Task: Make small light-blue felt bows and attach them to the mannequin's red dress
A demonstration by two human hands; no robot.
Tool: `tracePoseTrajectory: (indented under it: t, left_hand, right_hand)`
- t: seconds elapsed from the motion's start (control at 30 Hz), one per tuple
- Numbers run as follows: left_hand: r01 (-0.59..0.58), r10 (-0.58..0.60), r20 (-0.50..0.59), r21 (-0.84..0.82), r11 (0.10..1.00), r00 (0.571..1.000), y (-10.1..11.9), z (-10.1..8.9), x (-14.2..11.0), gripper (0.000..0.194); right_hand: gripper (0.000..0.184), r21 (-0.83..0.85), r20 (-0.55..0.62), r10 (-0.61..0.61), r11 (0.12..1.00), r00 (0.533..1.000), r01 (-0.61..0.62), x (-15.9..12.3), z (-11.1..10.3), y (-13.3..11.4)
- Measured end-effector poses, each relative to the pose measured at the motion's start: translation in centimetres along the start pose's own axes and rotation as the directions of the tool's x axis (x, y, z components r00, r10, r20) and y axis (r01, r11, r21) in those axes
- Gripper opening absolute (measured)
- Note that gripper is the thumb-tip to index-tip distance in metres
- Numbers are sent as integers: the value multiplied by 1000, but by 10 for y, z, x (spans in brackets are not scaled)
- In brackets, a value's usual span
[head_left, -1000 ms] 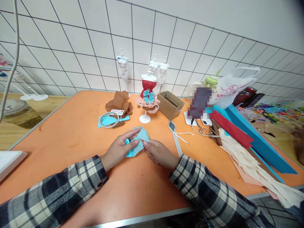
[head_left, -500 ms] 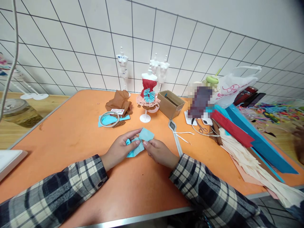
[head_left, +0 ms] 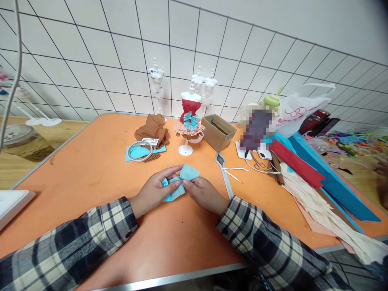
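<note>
A piece of light blue crepe paper [head_left: 190,172] is pinched between my two hands above the orange table. My left hand [head_left: 157,188] grips its crumpled left part, thumb on top. With closed fingers, my right hand [head_left: 204,192] holds the paper near its middle, where it looks gathered. A flat flap of it stands up between the hands. Beyond them a small white dress form [head_left: 190,98] wears a red bodice, a blue fan-shaped bow [head_left: 191,120] and a ruffled pink and brown skirt.
Behind my left hand lie a roll of tape [head_left: 129,152], brown paper [head_left: 150,126] and blue paper. A cardboard box [head_left: 222,137], scissors [head_left: 258,163], white strips, and red and cream paper [head_left: 303,194] sit to the right. Bare dress forms [head_left: 157,83] stand behind.
The blue paper's upper flap has shifted slightly right and turned a little between my fingers. Both hands keep their grip in nearly the same place.
</note>
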State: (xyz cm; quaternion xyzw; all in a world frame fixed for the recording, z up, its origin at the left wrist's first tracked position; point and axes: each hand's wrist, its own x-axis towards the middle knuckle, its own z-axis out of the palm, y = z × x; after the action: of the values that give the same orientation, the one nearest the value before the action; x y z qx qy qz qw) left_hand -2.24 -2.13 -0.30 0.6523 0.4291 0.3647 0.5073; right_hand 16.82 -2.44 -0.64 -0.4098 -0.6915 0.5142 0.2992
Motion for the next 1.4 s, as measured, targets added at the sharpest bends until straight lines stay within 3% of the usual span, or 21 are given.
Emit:
tracePoseTrajectory:
  t: [0.23, 0.47, 0.67, 0.73, 0.8, 0.87, 0.93, 1.0, 1.07, 1.17, 1.23, 1.33, 1.4]
  left_hand:
    - [-17, 17, 1, -24, 1000, 1000, -5, 1, 0, 60]
    - [12, -12, 7, -40, 999, 1000, -1, 3, -1, 62]
    - [42, -33, -50, 173, 984, 998, -2, -5, 7, 59]
    - [51, -27, -89, 279, 959, 996, -2, -15, 12, 64]
    - [37, 8, -112, 389, 920, 994, -3, -28, 16, 66]
    - [-17, 65, -95, 437, 899, 993, -3, -40, 19, 65]
    - [-57, 93, -63, 429, 902, 994, -6, -49, 21, 65]
    - [-33, 80, -85, 453, 891, 993, -10, -54, 23, 61]
    - [18, 57, -139, 491, 871, 989, -14, -55, 24, 56]
    - [46, 55, -183, 505, 862, 982, -15, -52, 24, 56]
    - [65, 55, -194, 564, 823, 980, -11, -51, 22, 58]
    - [107, 103, -229, 749, 654, 968, -1, -57, 19, 63]
    - [100, 212, -249, 837, 538, 945, 3, -70, 16, 61]
  right_hand:
    - [38, -18, -20, -13, 1000, 1000, 13, 0, 2, 2]
    - [47, -14, 10, 61, 998, 998, -61, -1, 2, 5]
    - [41, 76, 8, 198, 977, 980, -198, -3, -7, -2]
    - [40, 69, 76, 279, 956, 957, -284, -5, -16, -3]
    - [41, 46, 243, 284, 952, 928, -303, -7, -25, -2]
    - [42, 77, 462, 188, 965, 867, -250, -9, -34, 2]
    - [44, 155, 587, 83, 965, 805, -212, -9, -41, 6]
    - [46, 184, 583, 93, 952, 807, -243, -10, -48, 6]
    - [50, 144, 541, 189, 939, 819, -312, -11, -54, 2]
    - [66, 66, 563, 301, 912, 770, -404, -13, -59, -8]
    - [76, 48, 573, 321, 906, 754, -422, -13, -60, -12]
    - [67, 6, 596, 324, 913, 734, -408, -11, -59, -11]
    - [56, -8, 564, 274, 945, 779, -327, -8, -56, -6]
